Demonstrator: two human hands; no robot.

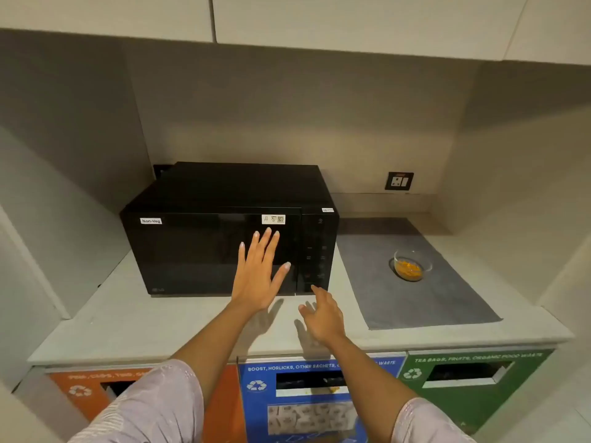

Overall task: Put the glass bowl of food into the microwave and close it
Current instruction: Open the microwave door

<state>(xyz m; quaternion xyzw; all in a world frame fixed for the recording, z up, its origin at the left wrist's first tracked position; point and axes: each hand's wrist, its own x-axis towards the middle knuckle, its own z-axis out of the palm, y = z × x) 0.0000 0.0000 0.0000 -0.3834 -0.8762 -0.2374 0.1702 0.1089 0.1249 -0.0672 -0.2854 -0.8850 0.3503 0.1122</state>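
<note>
Item: microwave (224, 247), black, standing on the pale counter (160, 327), door shut; I am judging the opening step as not yet done. Item: glass bowl of food (412, 266), orange contents, sitting on the grey mat (425, 302) to the right of the microwave, well apart from both hands, untouched. Item: my left hand (259, 276), fingers spread wide, palm facing the door glass, gripping nothing; whether it is touching the glass I cannot tell. Item: my right hand (323, 318), fingers loosely parted, empty, forefinger reaching toward the bottom of the control panel (315, 254), likely at a door-release button, though contact is unclear. Progress: I am reading this as the very start; still remaining are opening the door, fetching the bowl, placing it inside, and closing up. Also noted: recycling bins (307, 388) below the counter, wall socket (399, 181) behind.
</note>
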